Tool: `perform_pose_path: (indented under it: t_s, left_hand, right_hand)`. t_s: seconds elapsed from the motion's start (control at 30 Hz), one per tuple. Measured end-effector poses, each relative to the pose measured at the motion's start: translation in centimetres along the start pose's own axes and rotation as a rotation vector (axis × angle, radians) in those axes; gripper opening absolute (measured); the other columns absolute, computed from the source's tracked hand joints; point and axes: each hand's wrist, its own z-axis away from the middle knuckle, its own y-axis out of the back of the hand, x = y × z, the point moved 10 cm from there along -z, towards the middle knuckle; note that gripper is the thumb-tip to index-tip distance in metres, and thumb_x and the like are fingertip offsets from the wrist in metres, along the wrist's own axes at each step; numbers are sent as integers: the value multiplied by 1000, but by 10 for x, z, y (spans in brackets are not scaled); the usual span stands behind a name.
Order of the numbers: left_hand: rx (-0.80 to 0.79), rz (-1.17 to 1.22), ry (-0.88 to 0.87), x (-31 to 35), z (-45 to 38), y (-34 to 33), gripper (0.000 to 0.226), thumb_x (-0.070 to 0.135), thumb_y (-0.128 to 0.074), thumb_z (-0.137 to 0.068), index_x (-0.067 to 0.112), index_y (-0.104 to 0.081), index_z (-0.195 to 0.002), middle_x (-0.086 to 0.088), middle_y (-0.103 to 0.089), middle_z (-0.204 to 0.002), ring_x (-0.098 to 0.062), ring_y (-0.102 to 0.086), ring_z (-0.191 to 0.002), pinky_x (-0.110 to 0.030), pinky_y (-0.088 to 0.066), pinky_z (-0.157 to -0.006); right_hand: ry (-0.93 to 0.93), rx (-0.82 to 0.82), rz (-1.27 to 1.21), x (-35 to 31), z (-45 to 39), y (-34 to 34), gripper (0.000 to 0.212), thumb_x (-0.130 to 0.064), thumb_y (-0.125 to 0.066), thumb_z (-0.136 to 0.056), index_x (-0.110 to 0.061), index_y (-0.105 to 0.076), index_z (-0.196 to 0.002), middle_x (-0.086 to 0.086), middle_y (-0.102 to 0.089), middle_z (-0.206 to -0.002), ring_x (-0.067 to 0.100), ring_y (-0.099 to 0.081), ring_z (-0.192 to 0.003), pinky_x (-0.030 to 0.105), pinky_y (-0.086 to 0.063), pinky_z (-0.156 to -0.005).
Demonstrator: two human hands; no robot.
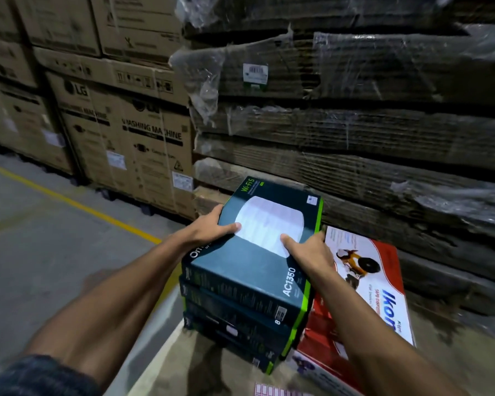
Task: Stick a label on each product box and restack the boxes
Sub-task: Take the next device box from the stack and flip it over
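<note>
A dark teal router box point(257, 252) marked AC1350, with green edges, lies on top of a stack of similar boxes point(235, 324). My left hand point(212, 227) grips its left edge, thumb on the top face. On the right edge my right hand point(309, 252) holds the same box, thumb lying on the white product picture. A sheet of pink-edged labels point(277, 391) shows at the bottom edge of the view.
A red and white Ikon box point(375, 278) lies just right of the stack on a cardboard surface point(166, 364). Shrink-wrapped flattened cartons point(355, 138) rise behind. Tall washing machine cartons point(126, 138) stand at left beside a concrete floor point(40, 230) with a yellow line.
</note>
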Motion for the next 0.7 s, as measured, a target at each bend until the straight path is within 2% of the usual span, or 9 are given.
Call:
perform_pose_path:
  t_s: [0.07, 0.17, 0.3, 0.47, 0.6, 0.7]
  left_hand:
    - [-1, 53, 1, -3, 9, -1, 79, 58, -66, -82, 28, -28, -145, -1, -57, -126, -18, -63, -99, -32, -52, -84]
    - [6, 133, -8, -11, 30, -5, 78, 60, -69, -75, 31, -34, -138, 1, -59, -126, -16, -64, -102, -39, -54, -90]
    - [86, 129, -5, -33, 68, -7, 77, 74, -65, -60, 43, -40, -125, 6, -62, -123, -15, -63, -107, -42, -51, -94]
    - [147, 287, -21, -44, 122, -17, 87, 65, -72, -59, 33, -42, -134, 7, -64, -121, -11, -66, -104, -37, -56, -87]
    - [182, 297, 4, -59, 159, -23, 69, 67, -72, -66, 52, -42, -126, 15, -65, -119, -14, -67, -103, -47, -53, -91]
    - [202, 295, -22, -59, 183, -32, 76, 72, -71, -65, 52, -40, -131, 17, -63, -123, -14, -65, -109, -49, -51, -94]
  right_hand:
    - [-2, -2, -2, 1, 7, 0, 97, -61, -62, -83, -3, -19, -148, 19, -47, -143, 40, -46, -128, 44, -44, -99]
    - [0, -25, -28, 7, 23, -6, 96, -60, -63, -81, -3, -20, -147, 18, -46, -142, 40, -43, -130, 46, -43, -101]
    - [17, -55, -56, 18, 52, -18, 101, -60, -63, -79, -6, -15, -149, 17, -43, -145, 40, -44, -129, 50, -43, -101]
    - [80, -67, -48, 27, 92, -22, 101, -61, -64, -78, -5, -19, -149, 16, -47, -143, 40, -45, -128, 49, -42, -103]
    - [133, -72, -85, 33, 124, -18, 105, -69, -60, -63, -13, -28, -146, 11, -54, -137, 36, -51, -123, 46, -45, -100]
    - [189, -65, -120, 40, 144, -11, 106, -75, -55, -56, -22, -30, -144, 4, -58, -133, 31, -55, -119, 46, -47, -97]
